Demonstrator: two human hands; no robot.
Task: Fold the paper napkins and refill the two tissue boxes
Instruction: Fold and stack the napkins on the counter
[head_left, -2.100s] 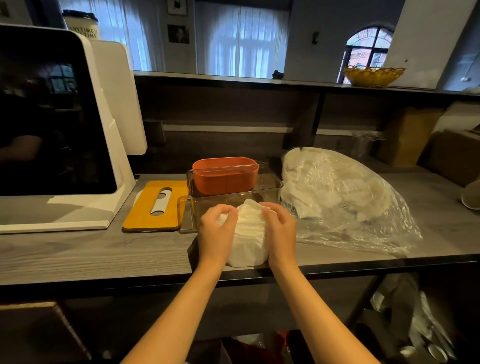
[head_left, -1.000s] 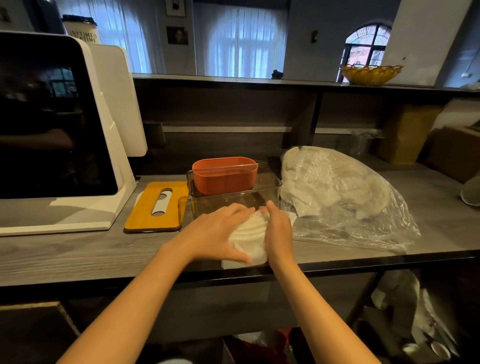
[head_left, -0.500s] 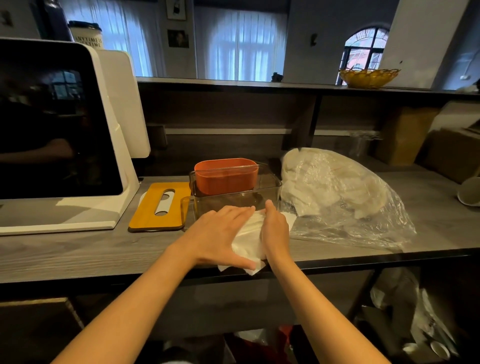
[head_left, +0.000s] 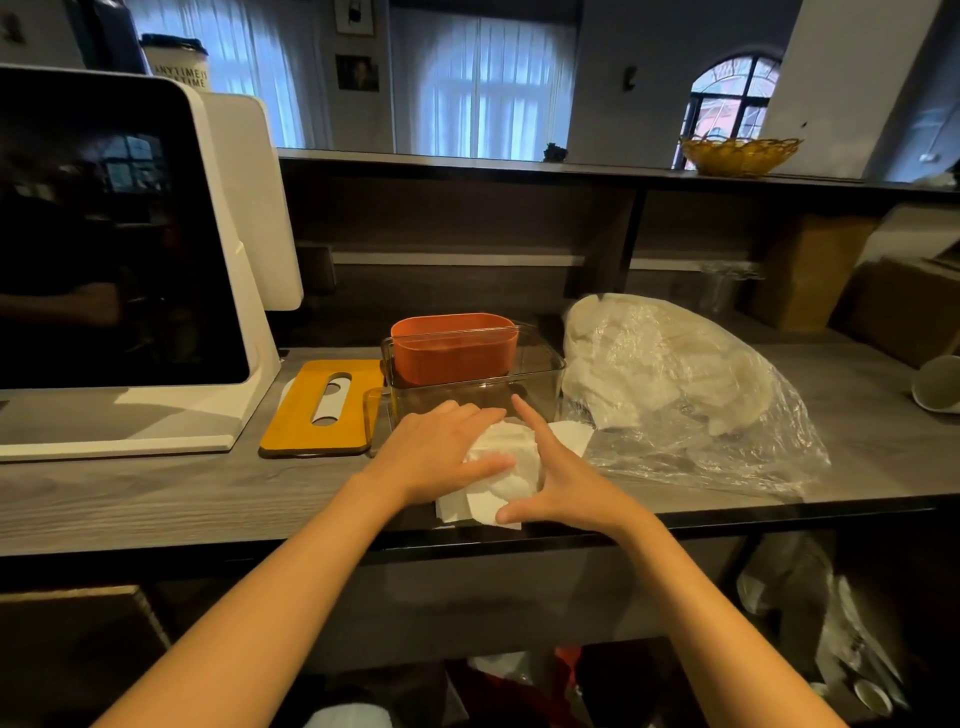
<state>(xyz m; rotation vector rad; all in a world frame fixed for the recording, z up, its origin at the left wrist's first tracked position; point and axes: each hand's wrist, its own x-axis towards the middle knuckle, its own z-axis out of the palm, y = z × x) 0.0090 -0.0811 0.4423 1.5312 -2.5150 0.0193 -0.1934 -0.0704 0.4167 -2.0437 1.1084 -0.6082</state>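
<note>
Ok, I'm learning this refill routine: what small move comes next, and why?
Probably lift the napkin stack into the clear box: both hands, left and right, already press it flat, and the box stands open just behind.

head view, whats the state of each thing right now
napkins: flat on counter, under both hands
left hand: open, pressing napkins
right hand: open, on napkins
clear box: lid off, no napkins inside
orange box: open-topped, upright
lid: off, lying flat
bag: holds napkins
</note>
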